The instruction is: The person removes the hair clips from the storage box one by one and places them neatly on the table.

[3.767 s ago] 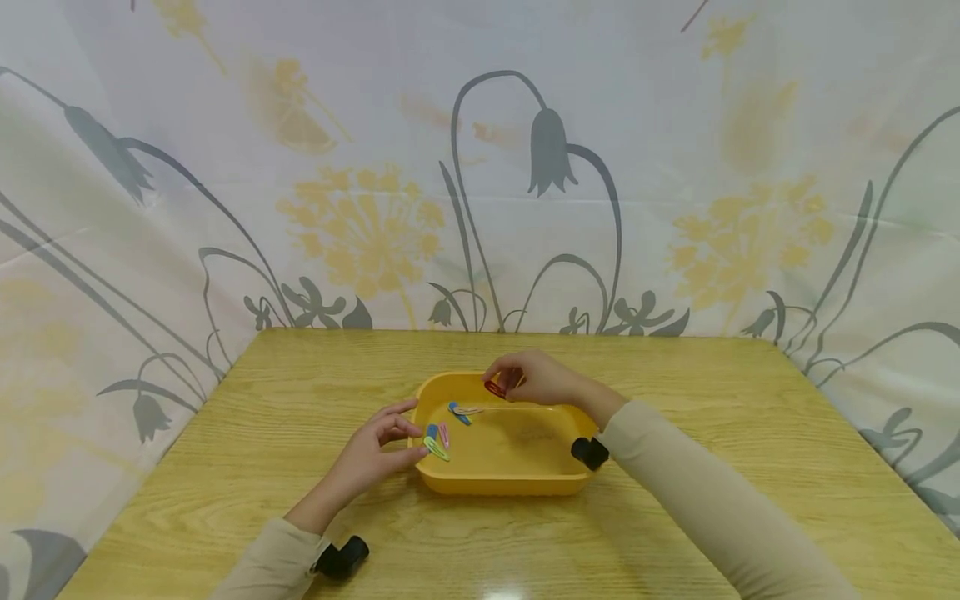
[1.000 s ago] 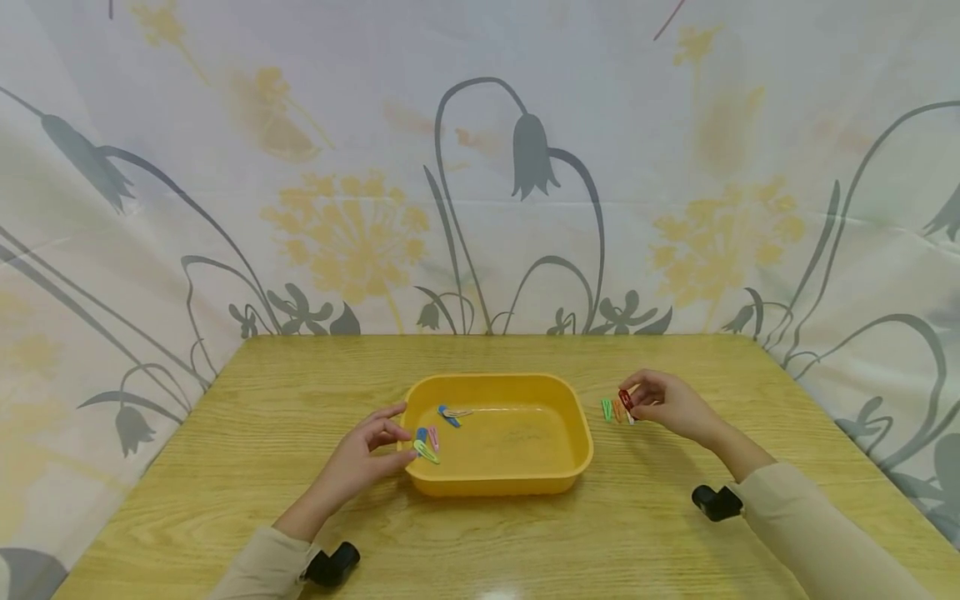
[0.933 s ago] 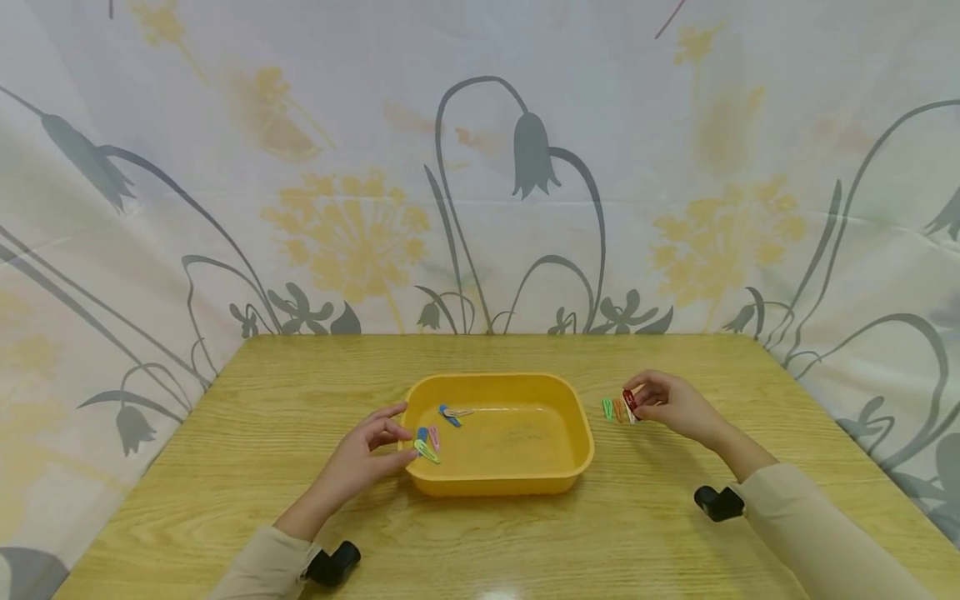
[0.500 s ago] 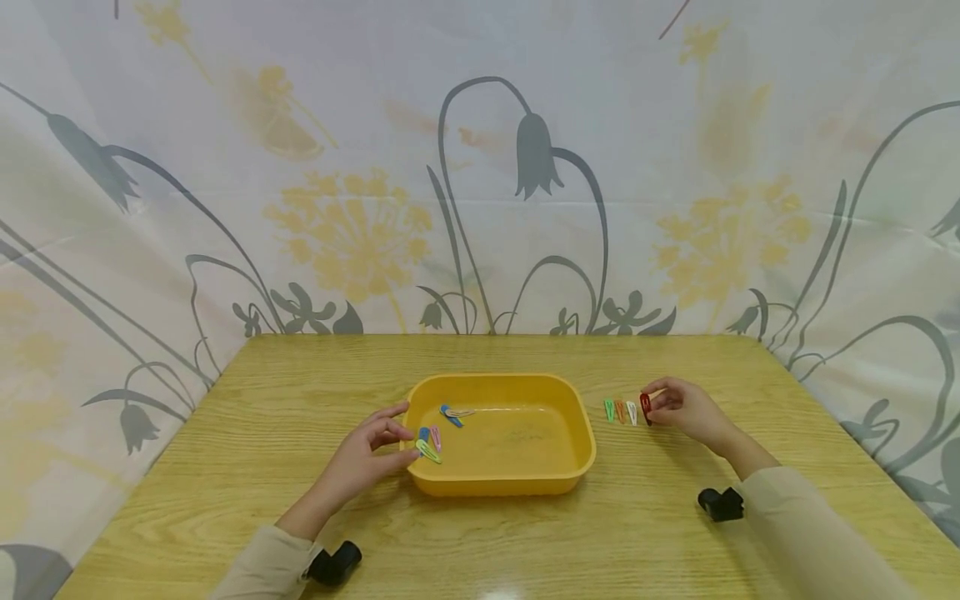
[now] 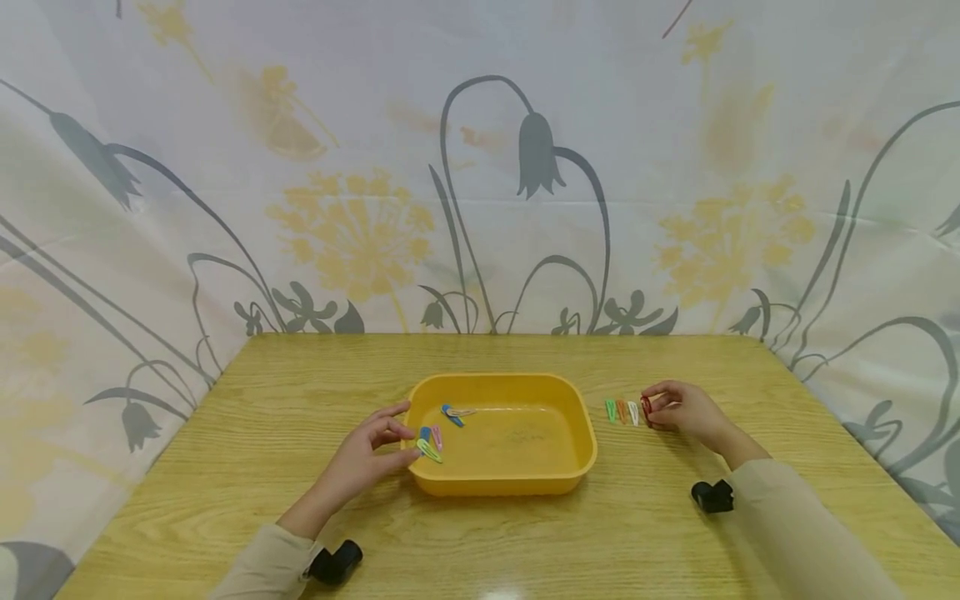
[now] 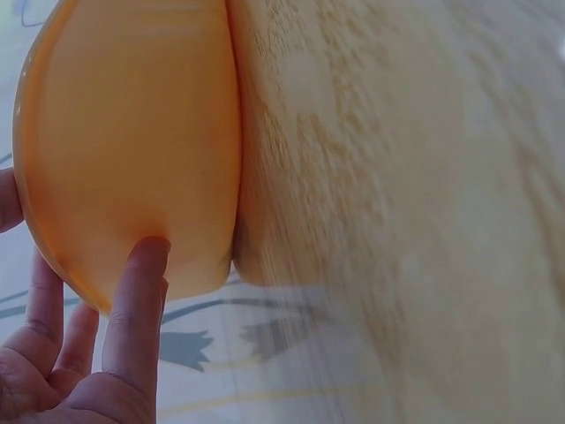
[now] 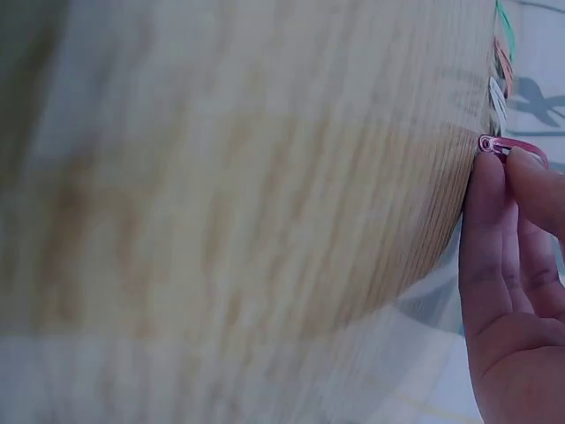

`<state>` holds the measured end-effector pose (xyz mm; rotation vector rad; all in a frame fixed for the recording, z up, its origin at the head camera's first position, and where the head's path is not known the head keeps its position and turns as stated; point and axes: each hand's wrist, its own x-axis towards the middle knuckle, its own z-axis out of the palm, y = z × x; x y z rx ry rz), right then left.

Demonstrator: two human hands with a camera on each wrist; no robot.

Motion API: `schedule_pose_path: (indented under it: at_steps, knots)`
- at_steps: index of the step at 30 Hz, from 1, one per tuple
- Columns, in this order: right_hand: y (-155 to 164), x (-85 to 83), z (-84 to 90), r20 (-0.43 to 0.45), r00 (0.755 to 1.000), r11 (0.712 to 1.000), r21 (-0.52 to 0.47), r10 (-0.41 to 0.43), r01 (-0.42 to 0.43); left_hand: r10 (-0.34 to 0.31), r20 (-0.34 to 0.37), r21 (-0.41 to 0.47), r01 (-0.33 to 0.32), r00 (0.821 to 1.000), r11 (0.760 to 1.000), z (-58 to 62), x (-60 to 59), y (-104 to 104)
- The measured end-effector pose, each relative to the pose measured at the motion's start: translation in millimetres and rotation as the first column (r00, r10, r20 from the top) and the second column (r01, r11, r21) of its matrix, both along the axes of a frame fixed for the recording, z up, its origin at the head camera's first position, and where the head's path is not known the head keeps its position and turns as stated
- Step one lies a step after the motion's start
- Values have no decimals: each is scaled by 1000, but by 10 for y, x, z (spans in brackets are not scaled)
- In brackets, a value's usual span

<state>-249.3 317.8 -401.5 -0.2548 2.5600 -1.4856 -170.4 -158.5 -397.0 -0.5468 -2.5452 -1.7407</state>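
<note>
In the head view, my right hand (image 5: 686, 412) pinches a dark red snap hair clip (image 5: 647, 406) between thumb and fingers. It stands on edge close over the table, just right of a white clip (image 5: 633, 413), an orange clip (image 5: 622, 412) and a green clip (image 5: 611, 411) set in a row. The right wrist view shows the same red clip (image 7: 499, 145) at the fingertips. My left hand (image 5: 367, 450) rests loosely spread at the left end of a yellow plastic tray (image 5: 502, 478). Its thumb (image 6: 141, 274) touches the tray's outer wall in the left wrist view.
Inside the tray, toward its left, lie a lime green clip (image 5: 429, 451), a pink clip (image 5: 437, 437), blue clips (image 5: 453, 416) and a pale clip (image 5: 462, 412). The wooden table (image 5: 480, 542) meets a flower-patterned curtain (image 5: 360, 167) behind.
My right hand has carried the red clip from over the tray to the right, past the white clip, and lowered it beside the row. My left hand has stayed at the tray.
</note>
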Motion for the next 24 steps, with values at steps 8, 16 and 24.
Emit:
schedule_pose_path:
  at_steps: [8, 16, 24]
  knots:
    - [-58, -12, 9, 69, 997, 1000, -2, -27, 27, 5, 6, -2, -5, 1000, 1000, -6, 3, -19]
    - [-83, -8, 40, 96, 995, 1000, 8, -25, 25, 2, 16, 10, -2, 1000, 1000, 6, 3, -13]
    - [-52, -8, 39, 84, 996, 999, 33, -6, 3, 4, 46, 17, -5, 999, 1000, -5, -6, -19]
